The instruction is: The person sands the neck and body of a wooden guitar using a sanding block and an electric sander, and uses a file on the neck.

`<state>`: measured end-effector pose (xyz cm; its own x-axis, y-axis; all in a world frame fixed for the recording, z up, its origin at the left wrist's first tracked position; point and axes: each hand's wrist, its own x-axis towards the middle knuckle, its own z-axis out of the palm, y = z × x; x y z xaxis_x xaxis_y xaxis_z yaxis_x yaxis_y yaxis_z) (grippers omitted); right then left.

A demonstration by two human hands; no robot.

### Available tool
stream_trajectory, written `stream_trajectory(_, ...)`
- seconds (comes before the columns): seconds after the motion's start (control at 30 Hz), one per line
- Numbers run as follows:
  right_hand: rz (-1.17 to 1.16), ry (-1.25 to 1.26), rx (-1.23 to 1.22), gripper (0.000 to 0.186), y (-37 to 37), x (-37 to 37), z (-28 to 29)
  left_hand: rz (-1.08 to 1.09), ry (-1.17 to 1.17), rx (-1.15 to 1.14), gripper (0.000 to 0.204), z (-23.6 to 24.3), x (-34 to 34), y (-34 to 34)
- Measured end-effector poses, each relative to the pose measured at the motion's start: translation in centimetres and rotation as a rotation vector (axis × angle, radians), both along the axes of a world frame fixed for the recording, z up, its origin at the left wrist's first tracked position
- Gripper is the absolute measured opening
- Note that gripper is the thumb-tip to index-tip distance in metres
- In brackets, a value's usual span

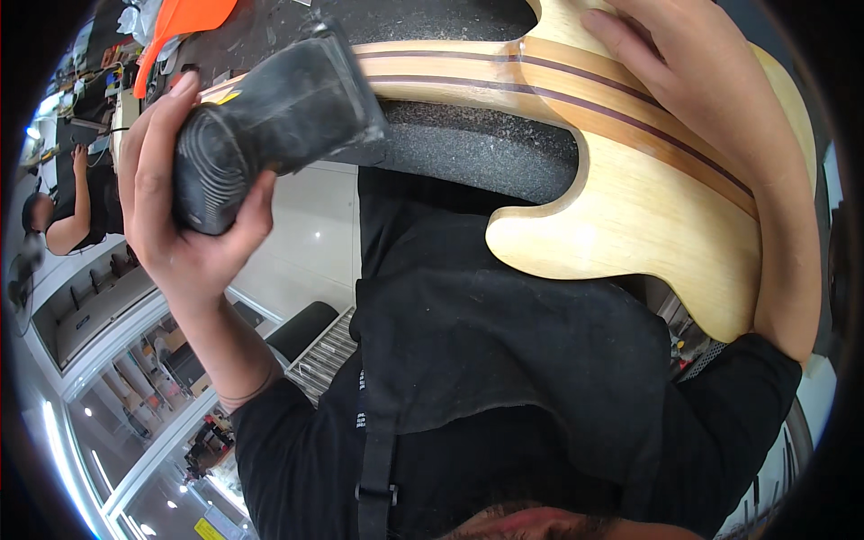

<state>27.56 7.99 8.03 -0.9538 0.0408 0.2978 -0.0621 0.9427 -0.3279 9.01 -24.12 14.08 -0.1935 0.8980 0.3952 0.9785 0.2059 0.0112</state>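
Observation:
An unfinished electric guitar or bass body [621, 198] in pale wood lies at the upper right, with brown and dark stripes along its middle. Its striped neck [441, 67] runs off to the left. My left hand [162, 220] is closed round the ribbed end of a black, dusty handheld power sander [288, 108]. The slightly blurred sander overlaps the neck and hides part of it; I cannot tell whether its pad touches the wood. My right hand [675, 72] lies open on the body, its fingers stretched out near the stripes and partly cut off by the upper edge.
Beneath the guitar is a dark, dust-speckled bench surface [477, 148]. An orange, flat-bladed object [184, 22] lies at the upper left. Another person [76, 202] in dark clothes is at the far left. Glass-fronted shelving [148, 369] stands at the lower left.

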Motion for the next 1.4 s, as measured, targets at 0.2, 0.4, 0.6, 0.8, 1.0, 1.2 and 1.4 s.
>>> stream_trajectory(0.2, -0.059, -0.068, 0.036, 0.024, -0.8, -0.1, -0.7, -0.043, -0.031, 0.029, 0.074, -1.3, 1.4, 1.6)
stream_trajectory(0.4, -0.078, -0.086, 0.015, 0.023, -1.0, 0.3, -0.4, -0.189, -0.027, -0.004, 0.072, -1.5, 3.2, 3.8)
stream_trajectory(0.6, -0.030, -0.157, -0.023, 0.022, 0.6, -0.5, -0.9, -0.081, -0.077, -0.037, 0.076, 0.0, 1.1, 2.9)
stream_trajectory(0.8, -0.077, -0.056, 0.029, 0.022, -0.8, 0.1, -0.3, -0.330, 0.093, 0.006, 0.082, -0.4, 1.5, 9.0)
stream_trajectory(1.0, -0.058, -0.064, 0.042, 0.021, -0.5, -0.3, 0.2, -0.507, 0.027, -0.026, 0.084, 0.7, -0.7, 9.5)
stream_trajectory(1.2, -0.048, -0.050, 0.016, 0.020, 0.2, -0.2, -0.2, -0.465, -0.082, -0.194, 0.084, 2.8, -1.5, 8.9)
stream_trajectory(1.4, -0.054, -0.073, 0.011, 0.019, 0.2, -0.4, 0.5, -0.453, -0.128, -0.244, 0.084, 3.3, -2.4, 9.0)
